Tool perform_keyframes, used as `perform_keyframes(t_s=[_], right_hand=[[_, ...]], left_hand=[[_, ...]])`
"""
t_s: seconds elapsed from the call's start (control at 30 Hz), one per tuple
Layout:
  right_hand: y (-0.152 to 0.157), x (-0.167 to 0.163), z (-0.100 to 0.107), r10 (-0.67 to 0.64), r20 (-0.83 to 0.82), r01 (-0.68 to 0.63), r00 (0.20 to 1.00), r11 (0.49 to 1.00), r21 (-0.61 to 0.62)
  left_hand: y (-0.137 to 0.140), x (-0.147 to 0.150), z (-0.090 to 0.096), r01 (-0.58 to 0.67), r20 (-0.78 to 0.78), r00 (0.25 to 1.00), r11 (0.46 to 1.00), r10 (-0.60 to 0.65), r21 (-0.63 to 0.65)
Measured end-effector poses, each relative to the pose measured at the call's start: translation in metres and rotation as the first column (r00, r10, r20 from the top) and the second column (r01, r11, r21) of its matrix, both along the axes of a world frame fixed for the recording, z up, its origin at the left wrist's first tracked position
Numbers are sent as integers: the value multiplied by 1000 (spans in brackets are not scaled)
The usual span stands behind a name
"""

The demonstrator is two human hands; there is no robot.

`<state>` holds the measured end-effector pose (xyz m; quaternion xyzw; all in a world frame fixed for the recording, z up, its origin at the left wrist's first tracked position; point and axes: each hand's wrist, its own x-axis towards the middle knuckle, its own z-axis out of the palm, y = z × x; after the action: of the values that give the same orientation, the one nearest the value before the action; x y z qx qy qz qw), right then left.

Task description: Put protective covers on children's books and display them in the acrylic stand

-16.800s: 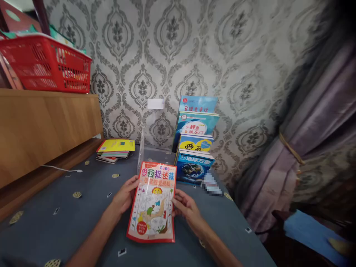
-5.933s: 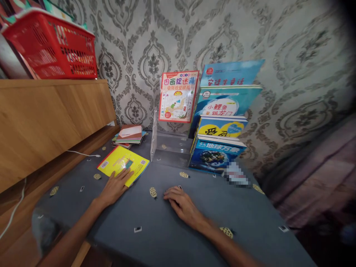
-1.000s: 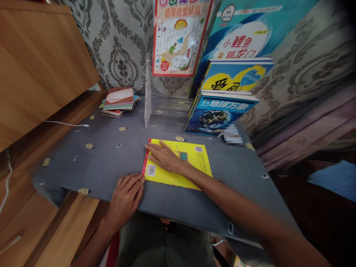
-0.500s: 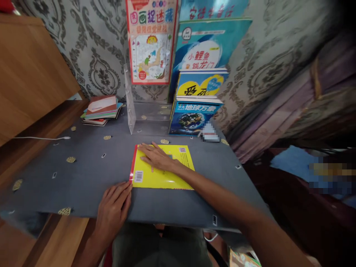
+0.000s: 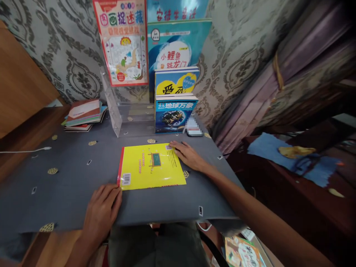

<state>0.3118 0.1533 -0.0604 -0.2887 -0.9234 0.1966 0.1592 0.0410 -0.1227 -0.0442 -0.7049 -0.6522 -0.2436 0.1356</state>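
1. While the yellow book (image 5: 164,176) lies flat on the table (image 5: 69,200), its long axis runs from nine o'clock to three, its red edge at nine.

2. The left hand (image 5: 102,205) rests at the book's lower corner, so the book lies at two o'clock from it. Its fingers sit close together, tips touching that corner; whether the thumb pinches cannot be told.

3. The right hand (image 5: 187,154) rests at the opposite corner, fingers laid over the cover and not closed on it; from there the book lies at eight o'clock. Neither hand is nearer, since both touch it.

4. At twelve o'clock from the book, apart from it, stands a clear rack (image 5: 137,128). High on its left side is a red-bordered book (image 5: 125,55); on its right, in rising steps, are a globe book (image 5: 175,116), a heart book (image 5: 178,83), a teal book (image 5: 178,40) and a light-blue book (image 5: 178,9).

5. At ten o'clock, well apart, lies a stack of books (image 5: 85,113).
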Motion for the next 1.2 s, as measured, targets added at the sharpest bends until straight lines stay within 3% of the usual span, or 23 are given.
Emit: perform_keyframes(t_s=[0.13, 0.23, 0.4, 0.53, 0.63, 0.87, 1.07, 1.2], right_hand=[[6, 3, -2, -58, -97, 54, 994, 998, -43], [9, 2, -4, -73, -131, 67, 989, 996, -52], [11, 2, -8, -71, -151, 68, 986, 997, -30], [11, 1, -9, -51, -151, 49, 987, 999, -22], [12, 2, -10, -53, -144, 51, 988, 999, -16], [8, 3, -6, -41, -134, 39, 990, 999, -19], [2, 2, -4, -77, -76, 79, 994, 997, 23], [1, 2, -7, -88, -48, 91, 995, 994, 64]], left_hand=[[31, 9, 13, 53, -30, 998, 994, -56, -100], [75, 24, 18, 202, -23, 978, 963, -209, -177], [160, 53, 12, 355, -9, 924, 867, -382, -350], [193, 76, 7, 372, 14, 909, 797, -416, -476], [182, 90, 6, 410, 22, 889, 773, -458, -485], [113, 108, 4, 516, 40, 820, 707, -571, -484], [99, 111, 3, 496, -1, 828, 733, -561, -465], [82, 101, 1, 458, -45, 852, 783, -522, -421]])
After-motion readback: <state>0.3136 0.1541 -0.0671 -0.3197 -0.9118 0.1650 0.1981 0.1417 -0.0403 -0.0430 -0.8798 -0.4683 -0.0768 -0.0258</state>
